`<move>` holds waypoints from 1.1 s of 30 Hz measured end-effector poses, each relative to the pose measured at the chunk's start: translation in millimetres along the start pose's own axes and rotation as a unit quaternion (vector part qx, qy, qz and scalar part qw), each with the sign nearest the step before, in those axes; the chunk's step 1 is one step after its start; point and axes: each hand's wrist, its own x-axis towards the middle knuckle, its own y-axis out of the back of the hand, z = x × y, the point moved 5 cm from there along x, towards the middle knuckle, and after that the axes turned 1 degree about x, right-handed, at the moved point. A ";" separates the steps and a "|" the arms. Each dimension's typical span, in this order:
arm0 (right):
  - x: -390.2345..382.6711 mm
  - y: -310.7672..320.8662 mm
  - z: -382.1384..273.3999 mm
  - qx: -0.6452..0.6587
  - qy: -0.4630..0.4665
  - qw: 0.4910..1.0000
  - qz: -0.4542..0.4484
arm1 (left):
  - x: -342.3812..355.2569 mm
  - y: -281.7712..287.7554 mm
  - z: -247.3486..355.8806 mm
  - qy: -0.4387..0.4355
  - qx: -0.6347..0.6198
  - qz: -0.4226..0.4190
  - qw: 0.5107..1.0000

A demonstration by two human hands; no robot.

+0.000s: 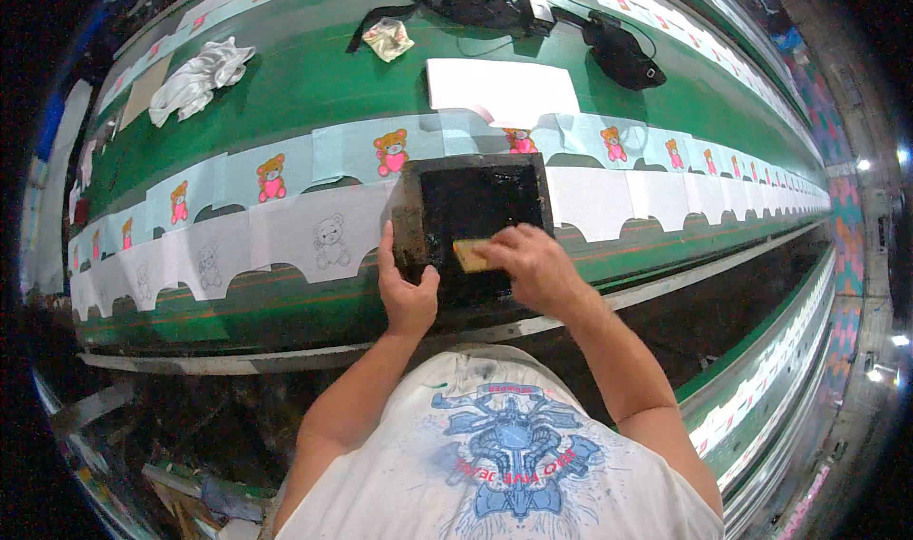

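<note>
A dark screen printing frame [412, 218] lies over the row of white fabric pieces in front of me, its mesh black with ink. My left hand [409, 300] grips the frame's near left corner, index finger along the outer side and thumb on the inner side. In my right hand [537, 266] is a small yellowish squeegee [471, 255], pinched between thumb and fingers and set against the dark mesh. Left of the frame, a white fabric piece [328, 234] bears a black bear outline. The frame hides the fabric beneath it.
Blue pieces with coloured bears [270, 176] run along the green table [314, 74] behind the white row. Farther back lie a white stack [499, 88], a crumpled white cloth [202, 78], and a black bag with straps [620, 53]. A metal rail [285, 358] edges the near side.
</note>
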 end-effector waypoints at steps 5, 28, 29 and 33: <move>-49.1 -7.6 -30.9 0.015 -0.021 1.000 -0.018 | 0.4 -0.1 5.7 -0.007 0.082 0.000 0.997; -225.6 67.5 154.4 0.064 -0.028 0.992 0.104 | -50.8 -235.2 38.3 -0.056 0.010 0.001 0.998; -229.7 70.6 160.9 0.058 -0.023 0.993 0.099 | -54.0 -245.2 39.6 -0.042 -0.013 0.001 0.999; -235.5 80.7 176.5 0.068 0.014 0.995 0.077 | -57.0 -257.2 47.4 -0.030 -0.013 0.005 0.999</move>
